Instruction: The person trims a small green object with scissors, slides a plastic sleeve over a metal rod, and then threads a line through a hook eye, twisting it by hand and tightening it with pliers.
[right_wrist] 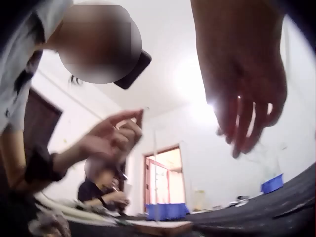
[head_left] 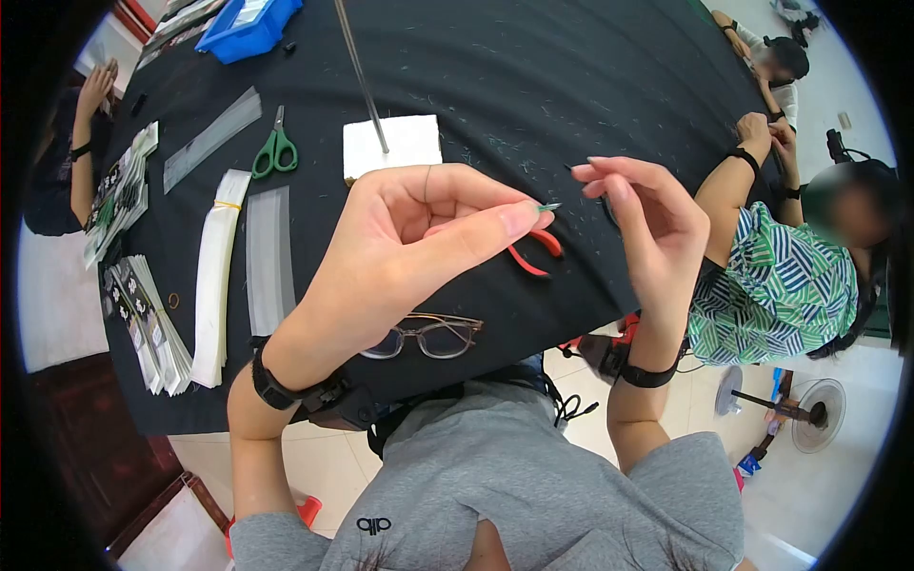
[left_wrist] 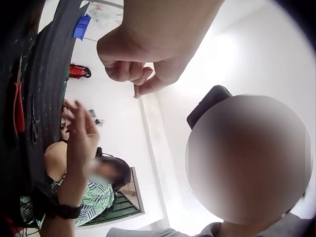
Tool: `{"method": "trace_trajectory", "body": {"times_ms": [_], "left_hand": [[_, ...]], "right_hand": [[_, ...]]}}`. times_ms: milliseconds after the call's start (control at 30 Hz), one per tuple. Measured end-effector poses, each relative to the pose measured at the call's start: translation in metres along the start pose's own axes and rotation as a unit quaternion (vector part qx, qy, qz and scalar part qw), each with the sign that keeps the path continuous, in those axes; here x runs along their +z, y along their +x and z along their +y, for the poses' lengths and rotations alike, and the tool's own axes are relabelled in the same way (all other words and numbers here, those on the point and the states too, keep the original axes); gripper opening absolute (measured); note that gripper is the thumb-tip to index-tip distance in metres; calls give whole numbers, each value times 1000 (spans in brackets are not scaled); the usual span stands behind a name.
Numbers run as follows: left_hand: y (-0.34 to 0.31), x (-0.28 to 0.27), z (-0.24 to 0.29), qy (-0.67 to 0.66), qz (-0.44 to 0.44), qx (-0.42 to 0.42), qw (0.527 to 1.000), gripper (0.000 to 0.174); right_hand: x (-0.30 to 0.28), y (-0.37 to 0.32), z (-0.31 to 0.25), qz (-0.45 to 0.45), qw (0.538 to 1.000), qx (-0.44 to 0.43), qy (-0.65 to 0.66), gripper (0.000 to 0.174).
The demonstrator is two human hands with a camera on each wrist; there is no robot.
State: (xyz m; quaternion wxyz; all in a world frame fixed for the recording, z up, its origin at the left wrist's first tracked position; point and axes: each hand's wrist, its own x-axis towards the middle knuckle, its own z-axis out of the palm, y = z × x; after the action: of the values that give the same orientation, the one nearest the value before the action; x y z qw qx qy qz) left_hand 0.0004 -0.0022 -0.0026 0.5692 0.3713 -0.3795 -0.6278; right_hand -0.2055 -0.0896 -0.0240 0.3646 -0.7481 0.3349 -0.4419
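Note:
My left hand [head_left: 419, 228] pinches a tiny green pointed piece [head_left: 549, 206] between thumb and index fingertips, its tip sticking out to the right. The piece is too small to tell its kind. To the right, my right hand [head_left: 657, 219] is raised with loosely bent fingers, and nothing shows held in it. In the right wrist view the fingers of this right hand [right_wrist: 247, 103] hang down loosely. Red-handled pliers [head_left: 539, 255] lie on the black cloth below and between the hands. A dark tool [head_left: 609, 211] lies partly hidden behind the right hand.
A thin metal rod [head_left: 360, 71] rises from a white block [head_left: 409, 141] beyond the left hand. Green-handled scissors [head_left: 275, 152], a white strip bundle [head_left: 219, 276] and clear strips [head_left: 270, 257] lie left. Glasses [head_left: 433, 338] lie near the front edge. Other people sit around the table.

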Motion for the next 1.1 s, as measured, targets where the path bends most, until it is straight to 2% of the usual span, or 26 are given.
{"method": "trace_trajectory", "body": {"times_ms": [33,67,100,300,400,600,667,767,1100], "left_hand": [[0,1,1,4,-2,-17,1000,14],[0,1,2,5,-4,-16,1000,14],[-1,2,3,-4,-7,-21,1000,14],[-3,1,2,3,-14,-2,1000,13],[-3,1,3,1,-18,1,1000,13],[-2,0,3,6,-26,-2,1000,13],[-2,1,4,10,-25,0,1000,13],[-3,3,5,5,-19,-7,1000,12],[-3,1,5,31,-18,-14,999,12]], "right_hand": [[6,-1,-12,-4,994,-36,107,15],[4,-2,-17,-3,994,-4,112,16],[13,1,-27,-47,978,-81,188,18],[22,5,-30,-79,970,-87,213,21],[21,6,-27,-81,970,-88,210,20],[23,7,-28,-69,972,-152,168,15],[23,8,-30,-43,976,-194,86,15],[23,8,-31,-29,974,-220,35,15],[22,7,-37,-33,968,-250,-17,18]]}}
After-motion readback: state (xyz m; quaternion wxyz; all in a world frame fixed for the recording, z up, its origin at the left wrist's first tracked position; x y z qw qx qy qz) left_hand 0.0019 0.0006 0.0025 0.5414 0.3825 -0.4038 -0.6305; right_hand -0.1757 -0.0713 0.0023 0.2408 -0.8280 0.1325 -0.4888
